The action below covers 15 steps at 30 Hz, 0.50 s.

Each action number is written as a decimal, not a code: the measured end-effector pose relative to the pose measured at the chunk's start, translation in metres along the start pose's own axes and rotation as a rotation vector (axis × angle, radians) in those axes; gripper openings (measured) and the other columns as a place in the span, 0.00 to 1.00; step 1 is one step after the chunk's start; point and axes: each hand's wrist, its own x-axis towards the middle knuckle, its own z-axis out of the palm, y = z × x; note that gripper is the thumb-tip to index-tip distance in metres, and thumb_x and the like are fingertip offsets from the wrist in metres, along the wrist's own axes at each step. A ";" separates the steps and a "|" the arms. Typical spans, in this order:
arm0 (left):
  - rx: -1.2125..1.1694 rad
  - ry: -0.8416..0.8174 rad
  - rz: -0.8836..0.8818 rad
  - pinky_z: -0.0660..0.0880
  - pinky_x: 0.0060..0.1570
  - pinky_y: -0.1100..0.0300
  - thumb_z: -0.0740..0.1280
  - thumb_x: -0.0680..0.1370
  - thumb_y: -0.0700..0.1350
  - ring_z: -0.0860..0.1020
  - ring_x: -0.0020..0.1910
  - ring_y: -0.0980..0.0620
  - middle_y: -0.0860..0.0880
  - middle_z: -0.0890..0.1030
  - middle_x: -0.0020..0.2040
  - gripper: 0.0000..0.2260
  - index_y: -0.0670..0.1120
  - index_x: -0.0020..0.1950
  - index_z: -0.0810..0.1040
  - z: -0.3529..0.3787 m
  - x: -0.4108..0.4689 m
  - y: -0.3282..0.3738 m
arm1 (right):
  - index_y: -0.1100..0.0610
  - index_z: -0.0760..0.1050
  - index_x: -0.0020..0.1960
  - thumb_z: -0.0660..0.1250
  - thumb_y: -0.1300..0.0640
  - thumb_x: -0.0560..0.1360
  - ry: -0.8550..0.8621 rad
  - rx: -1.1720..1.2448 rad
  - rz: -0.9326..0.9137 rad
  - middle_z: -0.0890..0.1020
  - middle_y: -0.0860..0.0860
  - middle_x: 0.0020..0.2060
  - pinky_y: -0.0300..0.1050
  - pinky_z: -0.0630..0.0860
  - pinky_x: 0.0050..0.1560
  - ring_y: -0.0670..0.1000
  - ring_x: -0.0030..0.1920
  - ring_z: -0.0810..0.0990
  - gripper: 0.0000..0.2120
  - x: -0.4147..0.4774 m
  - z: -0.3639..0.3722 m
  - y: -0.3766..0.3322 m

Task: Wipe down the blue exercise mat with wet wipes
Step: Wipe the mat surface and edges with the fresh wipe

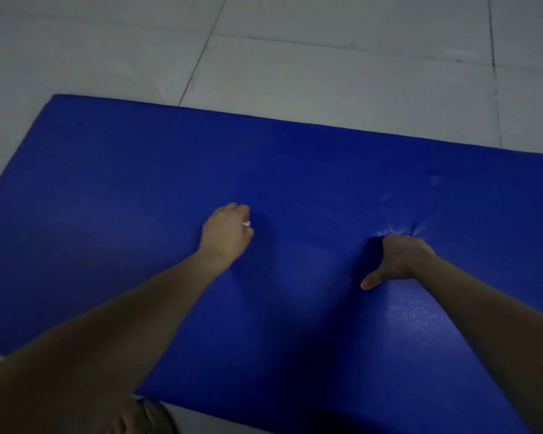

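head | blue foam exercise mat [107, 183] flat on pale tiled floor [326, 73] | left hand [228, 231] mid-mat, fingers curled round white wet wipe [247, 223] | right hand [397, 258] braces mat, thumb splayed, fingers hidden | step: wiping | next: likely firm strokes outward across mat

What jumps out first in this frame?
The vivid blue mat fills most of the view, lying on pale floor tiles. Mid-frame, the left hand is bunched round a wet wipe, of which only a white scrap shows. Further right, the right hand bears down with its thumb splayed, and the mat puckers into creases just beyond its knuckles.
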 end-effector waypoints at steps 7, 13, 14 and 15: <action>-0.054 0.042 -0.016 0.72 0.38 0.51 0.64 0.77 0.41 0.74 0.42 0.45 0.47 0.76 0.44 0.05 0.45 0.44 0.69 0.015 -0.023 0.021 | 0.55 0.67 0.57 0.79 0.27 0.51 0.009 -0.012 -0.011 0.77 0.52 0.59 0.52 0.77 0.58 0.56 0.59 0.77 0.47 0.001 0.002 0.001; -0.097 0.017 0.281 0.75 0.41 0.51 0.71 0.70 0.39 0.77 0.38 0.43 0.45 0.78 0.39 0.06 0.45 0.43 0.75 0.068 -0.063 0.141 | 0.55 0.66 0.53 0.80 0.28 0.53 0.051 -0.009 -0.016 0.73 0.50 0.48 0.49 0.76 0.52 0.55 0.51 0.75 0.43 0.004 0.004 0.002; -0.095 0.003 0.318 0.75 0.44 0.51 0.71 0.71 0.40 0.77 0.40 0.43 0.45 0.78 0.41 0.06 0.45 0.45 0.76 0.076 -0.071 0.157 | 0.56 0.67 0.54 0.80 0.30 0.54 0.057 -0.016 -0.017 0.73 0.50 0.48 0.48 0.76 0.50 0.54 0.50 0.75 0.43 0.006 0.005 0.003; -0.100 -0.004 0.338 0.75 0.47 0.50 0.71 0.73 0.40 0.77 0.42 0.44 0.45 0.79 0.43 0.06 0.45 0.47 0.76 0.083 -0.077 0.169 | 0.57 0.69 0.56 0.80 0.31 0.56 0.057 -0.023 -0.017 0.73 0.50 0.47 0.48 0.75 0.48 0.54 0.49 0.75 0.42 0.007 0.006 0.002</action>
